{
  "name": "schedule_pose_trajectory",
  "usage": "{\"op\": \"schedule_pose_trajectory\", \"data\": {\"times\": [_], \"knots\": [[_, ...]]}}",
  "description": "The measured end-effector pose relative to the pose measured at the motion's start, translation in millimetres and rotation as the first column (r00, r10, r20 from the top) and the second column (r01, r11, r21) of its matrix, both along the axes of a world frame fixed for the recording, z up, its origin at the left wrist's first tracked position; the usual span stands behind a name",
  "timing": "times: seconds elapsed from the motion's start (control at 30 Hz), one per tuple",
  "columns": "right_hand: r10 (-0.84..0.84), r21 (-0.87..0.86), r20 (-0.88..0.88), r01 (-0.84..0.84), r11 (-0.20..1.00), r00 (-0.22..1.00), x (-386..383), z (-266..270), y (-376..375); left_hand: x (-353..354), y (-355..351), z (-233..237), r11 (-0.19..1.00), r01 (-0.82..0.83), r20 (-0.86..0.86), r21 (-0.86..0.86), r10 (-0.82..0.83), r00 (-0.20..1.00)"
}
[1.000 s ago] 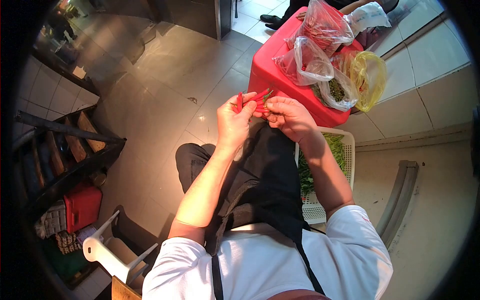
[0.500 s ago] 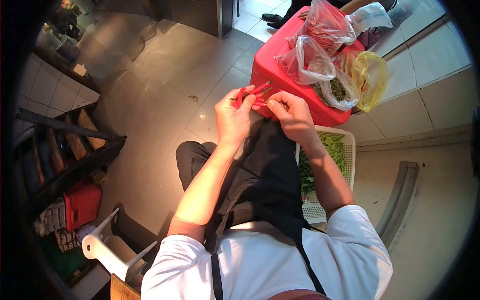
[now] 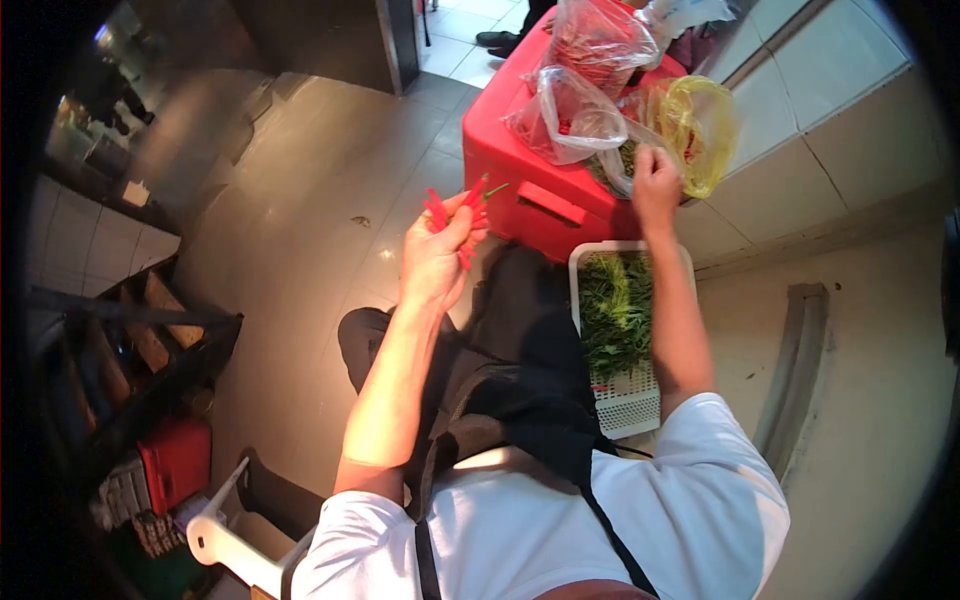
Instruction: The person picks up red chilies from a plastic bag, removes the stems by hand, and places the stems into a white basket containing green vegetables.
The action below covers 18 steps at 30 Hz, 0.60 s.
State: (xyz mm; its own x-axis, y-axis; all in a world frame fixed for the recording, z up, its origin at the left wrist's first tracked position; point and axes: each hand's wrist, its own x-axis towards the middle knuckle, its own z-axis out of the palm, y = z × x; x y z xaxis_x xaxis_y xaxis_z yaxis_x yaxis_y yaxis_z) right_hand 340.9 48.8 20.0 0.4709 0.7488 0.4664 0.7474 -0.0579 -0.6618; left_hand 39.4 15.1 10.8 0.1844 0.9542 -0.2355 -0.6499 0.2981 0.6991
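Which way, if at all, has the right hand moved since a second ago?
Yes. The right hand has left the red chillies in the left hand and reached forward over the red box to the bags on top.

The left hand [image 3: 437, 250] is raised in front of the body with its fingers closed tight, and the bare forearm is bent at the elbow. The right arm is stretched forward. The right hand [image 3: 655, 185] shows its back, fingers bent down.
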Motion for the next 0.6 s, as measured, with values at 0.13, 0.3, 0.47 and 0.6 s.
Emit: {"op": "schedule_pose_trajectory", "data": {"times": [0.13,0.3,0.47,0.6], "knots": [[0.018,0.106,0.378,-0.062,0.992,0.926,36,-31,16,12,-1,10,1.0,-0.001,0.0,0.008,0.001,1.0],[0.44,-0.05,-0.657,-0.619,0.784,0.612,-72,18,-40,18,-1,9,0.996,0.017,-0.158,0.083,-0.004,0.987],[0.468,0.064,-0.757,-0.661,0.748,0.456,-121,30,-50,19,-6,14,0.966,0.061,-0.467,0.253,0.066,0.882],[0.474,0.036,-0.728,-0.664,0.747,0.495,-125,24,-50,20,-10,15,0.947,0.01,-0.45,0.321,0.143,0.882]]}}
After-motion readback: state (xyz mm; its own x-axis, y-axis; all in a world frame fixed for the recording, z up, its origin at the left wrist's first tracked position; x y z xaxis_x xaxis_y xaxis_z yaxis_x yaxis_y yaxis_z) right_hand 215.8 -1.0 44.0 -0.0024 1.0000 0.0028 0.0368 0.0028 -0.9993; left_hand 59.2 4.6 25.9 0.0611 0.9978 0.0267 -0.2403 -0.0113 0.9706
